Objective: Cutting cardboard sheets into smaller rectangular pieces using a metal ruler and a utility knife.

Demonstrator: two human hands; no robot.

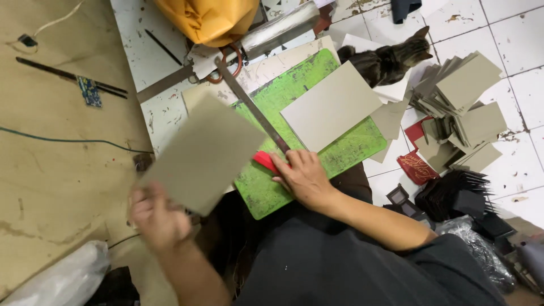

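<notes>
Two hands are working: left hand [156, 218] is gripping a grey cardboard sheet [204, 153], right hand [303, 177] is closing on a red cutter [265, 161] on the green cutting mat [317, 113].

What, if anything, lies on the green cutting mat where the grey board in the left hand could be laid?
The left hand holds a grey board beside the green mat. A second grey sheet and a metal ruler already lie there.

Cutting mat [334, 156]: bright green, black-speckled. Cardboard sheets [331, 105]: grey-beige. Cutter handle [265, 161]: red. Bag [209, 20]: orange-yellow. Floor tiles [510, 28]: white, stained.
</notes>
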